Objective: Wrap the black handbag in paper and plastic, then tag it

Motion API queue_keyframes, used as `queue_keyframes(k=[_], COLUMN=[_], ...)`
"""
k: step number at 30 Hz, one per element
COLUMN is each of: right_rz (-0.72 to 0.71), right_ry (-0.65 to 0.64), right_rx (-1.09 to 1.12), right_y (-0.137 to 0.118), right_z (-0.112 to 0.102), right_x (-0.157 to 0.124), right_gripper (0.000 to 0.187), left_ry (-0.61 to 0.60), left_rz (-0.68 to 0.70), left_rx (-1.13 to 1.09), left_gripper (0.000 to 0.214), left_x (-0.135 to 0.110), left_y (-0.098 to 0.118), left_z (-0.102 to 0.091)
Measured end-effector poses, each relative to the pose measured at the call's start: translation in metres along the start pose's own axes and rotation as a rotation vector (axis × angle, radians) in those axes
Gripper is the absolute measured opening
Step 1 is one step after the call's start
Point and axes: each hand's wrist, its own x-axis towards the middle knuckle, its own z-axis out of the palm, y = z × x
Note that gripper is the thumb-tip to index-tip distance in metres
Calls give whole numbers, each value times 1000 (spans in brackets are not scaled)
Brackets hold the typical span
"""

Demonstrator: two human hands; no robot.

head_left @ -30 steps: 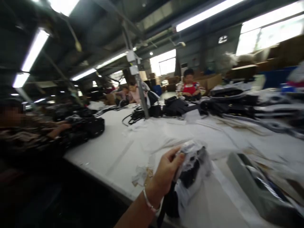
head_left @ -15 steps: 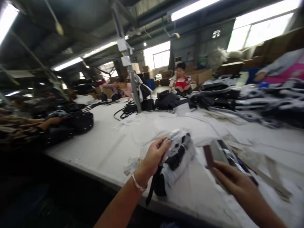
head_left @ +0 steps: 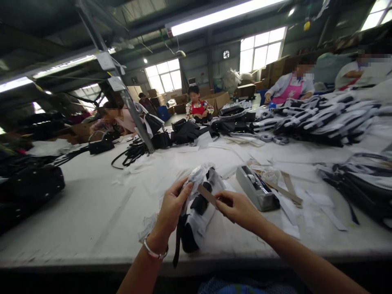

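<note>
My left hand point(head_left: 172, 207) grips a black item wrapped in white paper and clear plastic point(head_left: 199, 200), with a black strap point(head_left: 177, 245) hanging off the table's front edge. My right hand point(head_left: 237, 208) pinches a brownish strip of tape point(head_left: 207, 194) and holds its far end against the wrapped bundle. A grey tape dispenser point(head_left: 256, 192) stands on the white table point(head_left: 92, 212) just right of my hands.
Black bags lie at the left point(head_left: 29, 188) and around a metal pole point(head_left: 134, 118). Stacks of wrapped black goods point(head_left: 324, 118) fill the right side. Loose paper sheets and strips point(head_left: 294, 196) lie by the dispenser. Several other people sit at the table's far side.
The view has swung right and down. My right hand came off the tape dispenser with a strip of tape and moved left to the bundle. The left hand kept its grip.
</note>
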Motion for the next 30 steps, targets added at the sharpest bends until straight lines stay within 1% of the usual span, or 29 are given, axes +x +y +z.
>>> queue_keyframes(k=[3,5,8,10,12,15,17,21,24,26,28,30], right_rz=[28,22,-4,-22,-10,95,161,305,421,443,423,401], right_ry=[-44,-37,11,3,-28,-111,-170,-223,-204,-125,-47,-36], right_rx=[63,62,6,17,111,335,467,689,781,777,727,693], right_y=[0,-1,-8,-14,-21,-24,-21,-5,9,16,20,21], right_z=[0,0,1,2,5,11,15,20,23,25,26,28], right_x=[0,0,4,10,16,23,25,29,30,29,29,30], right_gripper=[20,19,20,22,28,49,57,52,48,38,29,29], left_ry=[25,27,-14,-60,-82,-80,-82,-79,-44,-10,14,42], left_rz=[0,-13,-1,1,6,53,105,193,220,233,250,273], left_rx=[18,27,58,76,86,108,116,171,249,295,312,315], left_gripper=[52,53,49,47,44,40,36,33,36,38,38,37], left_x=[0,0,0,0,-1,-3,-5,-11,-18,-21,-22,-22], left_y=[0,0,1,1,2,3,4,9,12,13,13,12], left_z=[-4,-6,-5,-2,2,7,8,7,8,8,9,10])
